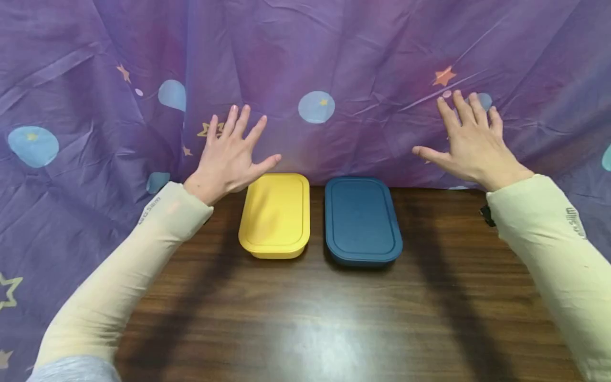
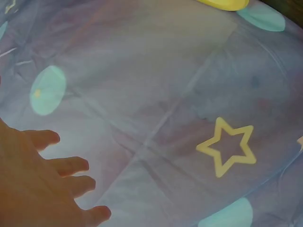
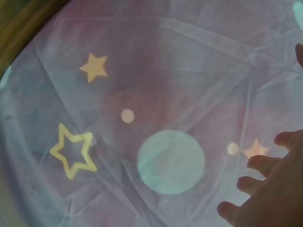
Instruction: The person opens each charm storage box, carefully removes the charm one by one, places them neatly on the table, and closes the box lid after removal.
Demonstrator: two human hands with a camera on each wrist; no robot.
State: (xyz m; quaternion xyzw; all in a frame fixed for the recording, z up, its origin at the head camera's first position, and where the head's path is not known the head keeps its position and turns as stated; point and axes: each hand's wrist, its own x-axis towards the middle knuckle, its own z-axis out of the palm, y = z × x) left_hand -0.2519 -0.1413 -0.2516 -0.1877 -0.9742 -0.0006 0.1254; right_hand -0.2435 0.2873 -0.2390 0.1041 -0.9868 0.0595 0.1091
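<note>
Side by side on the table lie a yellow lidded container [image 1: 276, 215] and a dark blue lidded container [image 1: 363, 220], a narrow gap between them. Both lids are on. My left hand [image 1: 230, 151] is held in the air, fingers spread, its thumb just above the yellow container's far left corner in the head view. Up and to the right of the blue container, my right hand [image 1: 474, 140] hovers with its fingers spread too. Neither hand holds anything. In the left wrist view only a sliver of the yellow container [image 2: 227, 4] shows at the top edge.
Behind the containers hangs a purple curtain [image 1: 372, 63] printed with stars and planets, meeting the far edge of the brown wooden table [image 1: 267, 318]. The curtain also runs down the left side. Light glares off the table's near middle, and both arms cast shadows on it.
</note>
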